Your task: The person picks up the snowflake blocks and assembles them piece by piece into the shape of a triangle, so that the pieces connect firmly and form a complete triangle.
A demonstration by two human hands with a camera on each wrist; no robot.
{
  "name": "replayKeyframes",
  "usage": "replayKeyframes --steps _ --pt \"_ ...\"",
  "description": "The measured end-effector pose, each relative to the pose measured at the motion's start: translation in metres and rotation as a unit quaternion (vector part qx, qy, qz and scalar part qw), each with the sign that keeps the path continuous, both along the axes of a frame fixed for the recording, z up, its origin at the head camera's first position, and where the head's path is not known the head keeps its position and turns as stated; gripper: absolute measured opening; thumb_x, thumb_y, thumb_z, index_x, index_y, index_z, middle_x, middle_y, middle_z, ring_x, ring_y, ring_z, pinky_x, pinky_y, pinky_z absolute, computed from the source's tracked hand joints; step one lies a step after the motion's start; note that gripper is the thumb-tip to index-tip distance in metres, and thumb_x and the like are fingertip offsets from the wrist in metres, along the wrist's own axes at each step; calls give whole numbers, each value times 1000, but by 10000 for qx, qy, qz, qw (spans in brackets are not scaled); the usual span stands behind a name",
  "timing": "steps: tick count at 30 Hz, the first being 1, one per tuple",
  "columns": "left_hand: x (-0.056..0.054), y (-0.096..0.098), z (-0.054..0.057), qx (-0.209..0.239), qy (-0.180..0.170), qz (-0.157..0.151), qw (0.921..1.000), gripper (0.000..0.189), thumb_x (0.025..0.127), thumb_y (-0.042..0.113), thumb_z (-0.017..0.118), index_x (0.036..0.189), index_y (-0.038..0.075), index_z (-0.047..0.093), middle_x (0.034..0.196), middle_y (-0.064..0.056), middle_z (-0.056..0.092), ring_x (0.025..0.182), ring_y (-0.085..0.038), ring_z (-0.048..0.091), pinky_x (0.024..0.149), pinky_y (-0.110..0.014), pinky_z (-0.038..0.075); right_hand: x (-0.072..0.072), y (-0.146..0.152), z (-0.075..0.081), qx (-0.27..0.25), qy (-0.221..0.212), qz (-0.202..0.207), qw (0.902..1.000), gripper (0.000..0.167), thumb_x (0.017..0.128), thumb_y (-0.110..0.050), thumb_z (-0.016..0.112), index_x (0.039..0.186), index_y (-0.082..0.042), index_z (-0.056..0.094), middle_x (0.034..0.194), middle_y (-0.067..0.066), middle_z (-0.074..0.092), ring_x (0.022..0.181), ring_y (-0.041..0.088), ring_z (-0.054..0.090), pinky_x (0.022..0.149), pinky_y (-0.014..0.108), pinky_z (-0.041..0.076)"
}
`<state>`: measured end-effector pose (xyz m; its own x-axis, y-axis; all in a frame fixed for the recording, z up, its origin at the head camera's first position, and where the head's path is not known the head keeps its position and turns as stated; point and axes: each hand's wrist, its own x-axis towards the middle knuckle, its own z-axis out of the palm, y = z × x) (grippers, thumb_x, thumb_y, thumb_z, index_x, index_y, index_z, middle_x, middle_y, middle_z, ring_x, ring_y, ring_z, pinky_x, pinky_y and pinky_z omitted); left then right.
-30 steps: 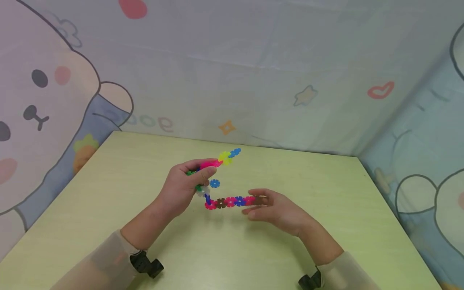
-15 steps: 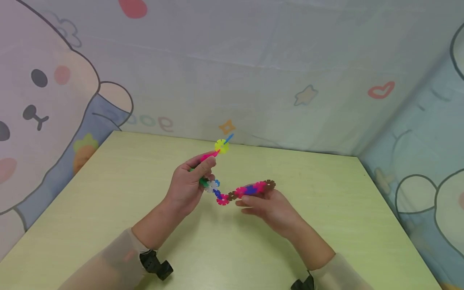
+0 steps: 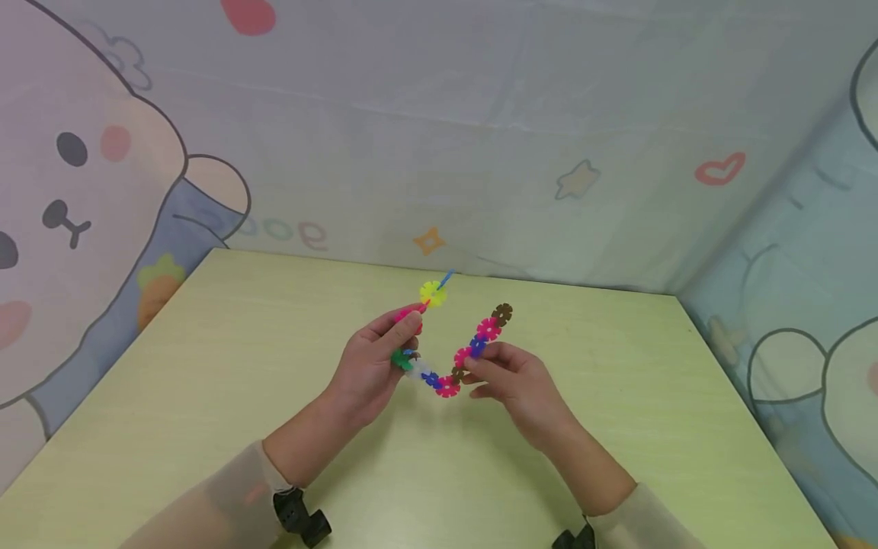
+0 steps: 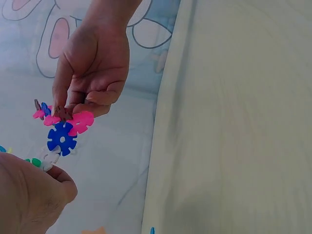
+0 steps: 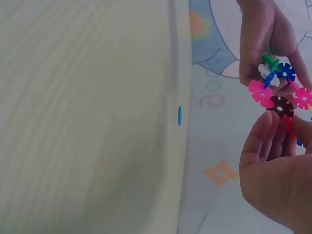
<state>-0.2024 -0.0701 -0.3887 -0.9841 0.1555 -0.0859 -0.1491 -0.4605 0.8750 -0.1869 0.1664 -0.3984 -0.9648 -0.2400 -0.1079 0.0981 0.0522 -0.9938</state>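
Twice pinched, in bare left hand and bare right hand, a U-bent chain of multicoloured notched plastic discs (partly hidden behind the left hand), aloft over a pale wood-grain table. Probably needed light pressure near the joints. Saw beyond a cartoon-printed cloth backdrop.

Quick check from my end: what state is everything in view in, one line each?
Left hand: gripping the chain.
Right hand: pinching the chain.
Chain of flower-shaped pieces: linked, bent in a curve, held above the table; partly hidden by the left hand.
Brown end piece: attached, pointing up, untouched by either hand.
Yellow piece: raised, untouched by either hand.
Backdrop: hanging, lightly creased.
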Motion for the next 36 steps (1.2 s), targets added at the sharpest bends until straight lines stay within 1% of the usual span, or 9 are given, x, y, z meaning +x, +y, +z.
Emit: replayKeyframes --steps 6,9,12,16,18,21,28,31,36 --pt "1 0 -4 -393 28 -274 9988 26 109 29 70 133 20 77 104 6 67 109 -19 61 90 -26 52 0 2 8 -73 250 -167 9995 21 108 -20 72 118 -3 68 114 4 79 115 24 76 100 37 64" --pt "1 -2 -5 -514 41 -400 9979 26 110 28 70 133 19 76 106 6 68 111 -20 63 93 -27 53 0 4 10 -89 284 -183 9994 21 108 -21 72 118 -3 68 113 3 79 115 24 76 101 39 64" --pt "2 -3 -6 -413 -22 -523 9978 23 110 27 69 131 20 76 106 5 67 109 -20 64 95 -26 55 -1 4 12 -74 290 -191 9994 22 108 -22 72 119 -3 69 113 3 79 115 24 75 103 41 64" --pt "2 -3 -8 -40 -107 -617 9980 24 112 24 66 134 18 74 102 5 64 96 -15 63 94 -26 57 -2 4 11 -113 224 -167 9995 21 107 -22 73 118 -4 69 114 3 79 116 24 76 102 39 64" --pt "2 -3 -8 154 -104 -575 9982 26 113 23 65 137 16 71 98 5 62 91 -13 60 93 -27 57 -1 3 11 -168 174 -141 9996 19 107 -21 73 117 -4 69 113 3 79 116 24 76 101 38 64" --pt "0 -2 -5 376 -76 -410 9984 30 113 24 63 142 15 68 96 5 62 89 -11 59 92 -27 56 -1 3 10 -258 144 -102 9995 17 107 -19 72 115 -5 68 113 3 79 115 23 76 99 36 64" --pt "-1 -4 4 790 -189 -152 9966 33 116 28 58 146 16 65 101 5 59 91 -9 57 95 -25 57 0 2 11 -365 183 -40 9992 20 108 -19 71 119 -3 66 116 5 80 114 23 78 100 37 65" --pt "-1 -4 4 928 -273 -83 9953 29 115 28 58 140 18 69 103 5 60 92 -9 57 97 -26 57 0 2 12 -470 147 -26 9988 22 109 -19 70 122 -2 66 115 5 81 114 23 78 101 38 65" --pt "-1 -2 4 1023 -391 48 9940 21 114 30 60 127 22 75 100 5 64 95 -10 58 99 -27 57 0 0 11 -439 85 -32 9990 26 109 -20 70 126 -2 64 117 7 81 115 24 79 102 42 64"
